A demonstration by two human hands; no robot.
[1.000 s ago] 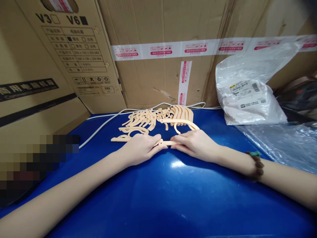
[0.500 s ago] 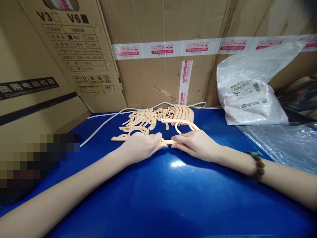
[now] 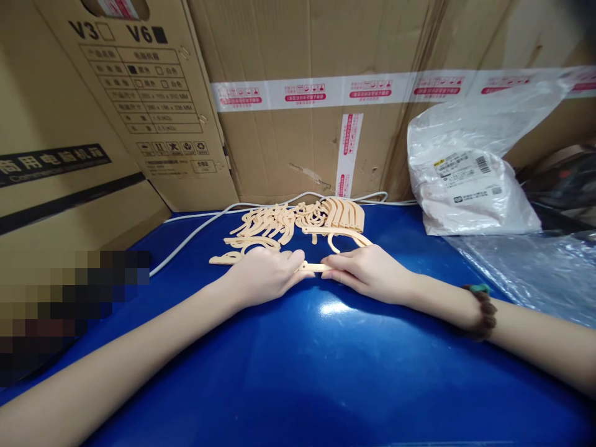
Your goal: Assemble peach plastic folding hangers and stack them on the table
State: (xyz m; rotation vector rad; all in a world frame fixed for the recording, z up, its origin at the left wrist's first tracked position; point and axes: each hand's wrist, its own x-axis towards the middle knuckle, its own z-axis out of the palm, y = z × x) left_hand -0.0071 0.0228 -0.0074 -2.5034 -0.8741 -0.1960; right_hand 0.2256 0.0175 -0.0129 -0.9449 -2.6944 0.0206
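Count: one white labelled plastic bag; pale-peach curved plastic pieces, heaped, too tangled to tally. Surface: glossy blue tabletop, brown cardboard boxes behind. My left hand and right hand both grip one slim pale-peach plastic bar, visible between them.

Left hand and right hand pinching one cream hanger part between them, above blue tabletop. Loose curved hanger parts heaped just beyond; white cable behind. Labelled plastic bag at right, against cardboard.
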